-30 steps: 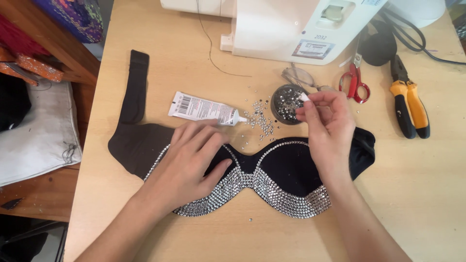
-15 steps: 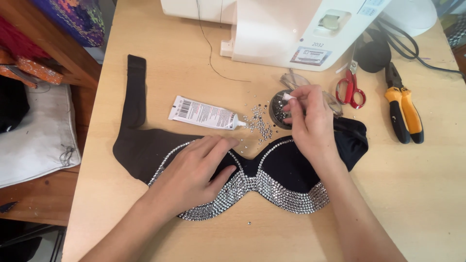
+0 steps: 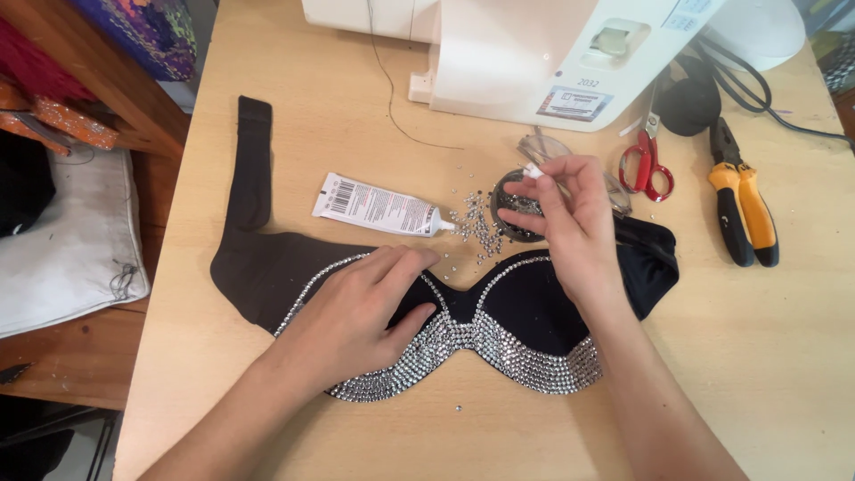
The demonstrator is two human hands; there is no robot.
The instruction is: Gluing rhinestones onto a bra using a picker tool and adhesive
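Pale wooden tabletop (image 3: 757,356) fills my view. Nearest me, my left hand (image 3: 356,312) lies flat and open on the black bra cup (image 3: 517,312) edged with rhinestone rows. My right hand (image 3: 570,214) pinches a small white stick (image 3: 534,170) over a round dish of rhinestones (image 3: 512,207), loose stones scattered beside a white glue tube (image 3: 378,206). Farther back sit red scissors (image 3: 647,165), yellow-handled pliers (image 3: 744,200) and a white sewing machine (image 3: 534,44).

Bright, even light, soft shadows under the hands, sharp focus, slight wide-angle edge distortion.
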